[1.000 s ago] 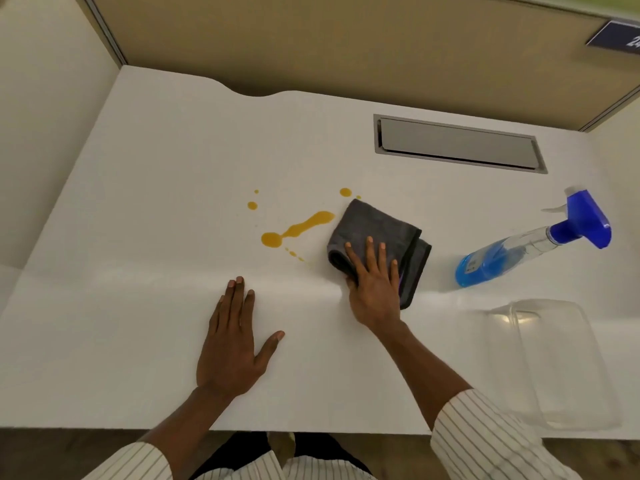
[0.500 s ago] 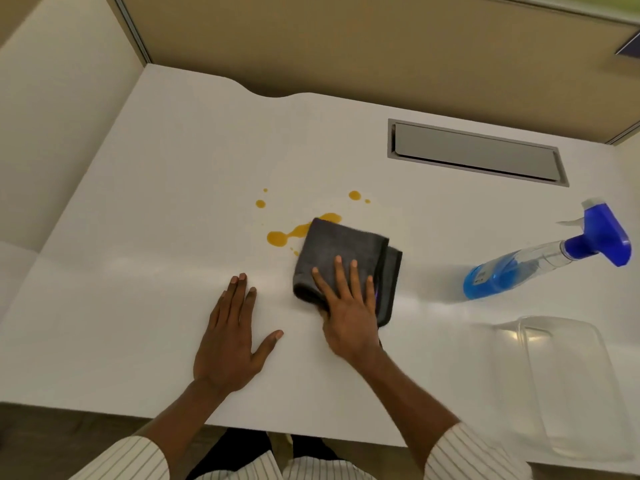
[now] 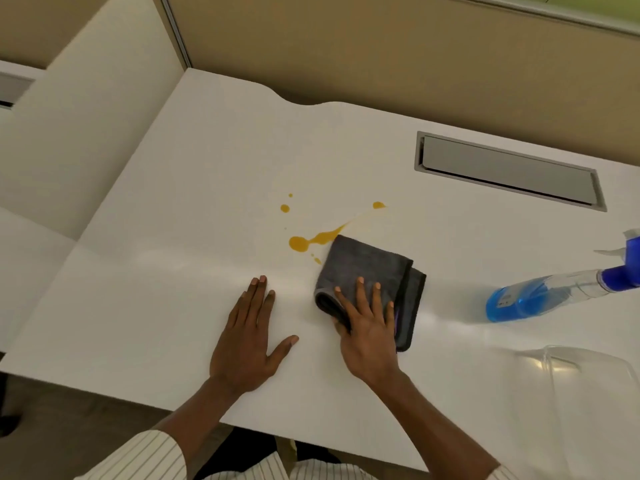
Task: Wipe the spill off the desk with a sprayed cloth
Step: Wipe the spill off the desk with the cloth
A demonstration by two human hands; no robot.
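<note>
Head view: the right hand (image 3: pixel 372 336) presses flat, fingers spread, on the folded grey cloth (image 3: pixel 372 271), gripping nothing. The orange spill (image 3: pixel 313 240) touches the cloth's far-left corner. The left hand (image 3: pixel 247 341) lies open on the surface (image 3: pixel 156 271).

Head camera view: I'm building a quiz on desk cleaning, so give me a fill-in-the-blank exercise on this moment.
1. The right hand presses flat on a folded ____ cloth.
2. The spill on the desk is ____ in colour.
3. The spray bottle holds ____ liquid and lies on its side.
4. The left hand rests ____ on the desk, holding nothing.

Missing words: grey; orange-yellow; blue; flat
</note>
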